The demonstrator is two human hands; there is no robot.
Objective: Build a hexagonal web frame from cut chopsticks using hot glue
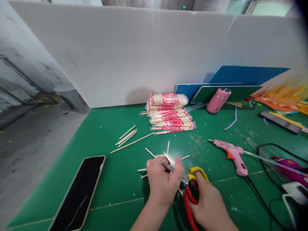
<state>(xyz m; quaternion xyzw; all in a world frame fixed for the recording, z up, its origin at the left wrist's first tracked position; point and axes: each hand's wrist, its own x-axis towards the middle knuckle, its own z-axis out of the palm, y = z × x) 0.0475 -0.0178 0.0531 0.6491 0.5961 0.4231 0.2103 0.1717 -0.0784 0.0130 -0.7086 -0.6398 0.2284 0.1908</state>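
My right hand (209, 202) grips scissors (190, 183) with one yellow and one red handle loop, blades pointing left. My left hand (163, 181) is closed around thin wooden sticks, holding them at the scissor blades. Several loose cut sticks (166, 154) lie on the green mat (115, 189) just beyond my hands. More long sticks (127, 136) lie to the far left of them.
Wrapped packs of chopsticks (169, 112) are stacked at the back. A phone (80, 192) lies at the left, screen dark. A pink glue gun (232, 155), pink bottle (218, 100), second phone (280, 122), cables and coloured boards sit at the right. A white board stands behind.
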